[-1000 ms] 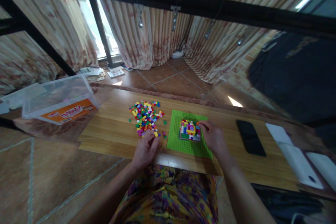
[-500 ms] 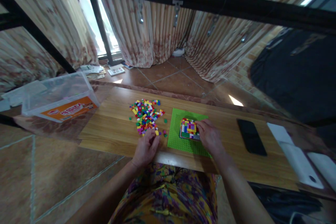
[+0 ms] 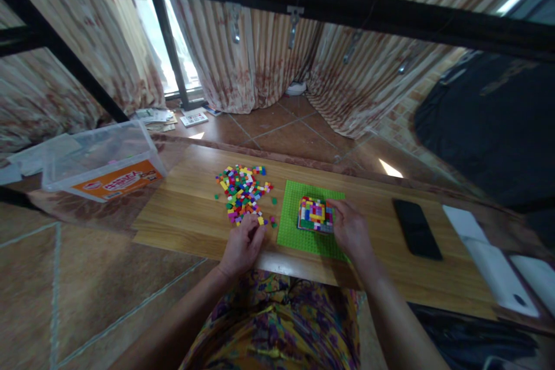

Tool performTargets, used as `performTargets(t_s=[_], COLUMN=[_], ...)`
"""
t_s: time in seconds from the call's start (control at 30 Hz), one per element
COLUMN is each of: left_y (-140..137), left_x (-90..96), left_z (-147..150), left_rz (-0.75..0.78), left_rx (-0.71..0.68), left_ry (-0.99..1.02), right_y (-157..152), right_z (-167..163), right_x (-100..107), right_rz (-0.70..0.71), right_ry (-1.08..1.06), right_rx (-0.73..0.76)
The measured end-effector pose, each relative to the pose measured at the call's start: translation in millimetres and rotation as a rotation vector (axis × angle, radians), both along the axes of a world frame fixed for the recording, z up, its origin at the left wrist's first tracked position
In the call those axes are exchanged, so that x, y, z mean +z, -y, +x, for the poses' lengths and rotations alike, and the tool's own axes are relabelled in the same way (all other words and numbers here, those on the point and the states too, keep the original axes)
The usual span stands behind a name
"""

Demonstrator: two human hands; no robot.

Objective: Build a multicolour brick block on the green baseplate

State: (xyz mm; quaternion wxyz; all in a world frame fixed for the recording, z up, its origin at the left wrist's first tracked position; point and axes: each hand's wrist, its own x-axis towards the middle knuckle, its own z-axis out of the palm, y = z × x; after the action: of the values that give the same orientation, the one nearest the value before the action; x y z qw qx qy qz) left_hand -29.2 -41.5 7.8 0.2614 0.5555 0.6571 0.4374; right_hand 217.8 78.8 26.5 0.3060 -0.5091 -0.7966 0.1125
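- First, at the left: transparent box [image 3: 102, 147] with an orange label, positioned beside the left end of the wooden tabletop [image 3: 182, 202].
- Left of centre: pile of loose multicoloured bricks [image 3: 243, 191], spread on the tabletop.
- Near side of the pile: left hand [image 3: 243, 244], fingers curled, yellow brick [image 3: 261, 221] at the fingertips; whether the grip retains it cannot be told.
- Right of the pile: green baseplate [image 3: 287, 234], lying flat, carrying the square multicoloured brick structure [image 3: 315, 215].
- Right side of the structure: right hand [image 3: 352, 229], fingers bent at its edge; whether the grip contains a brick cannot be told.
- Farther right: black phone [image 3: 417, 229], lying flat.
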Motion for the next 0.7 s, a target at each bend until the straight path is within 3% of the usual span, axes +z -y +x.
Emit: performTargets(t_s=[0.23, 0.7], left_y=[0, -1], left_x=[-1.8, -0.9], left_z=[-1, -1], left_rz=[-0.005, 0.026], left_rx=[0.000, -0.010], left_ry=[-0.019, -0.004], right_y=[10, 17], right_z=[-1, -2], right_x=[-3, -11], right_rz=[-0.001, 0.043], right_ry=[-0.055, 0.085], right_rx=[0.021, 0.008])
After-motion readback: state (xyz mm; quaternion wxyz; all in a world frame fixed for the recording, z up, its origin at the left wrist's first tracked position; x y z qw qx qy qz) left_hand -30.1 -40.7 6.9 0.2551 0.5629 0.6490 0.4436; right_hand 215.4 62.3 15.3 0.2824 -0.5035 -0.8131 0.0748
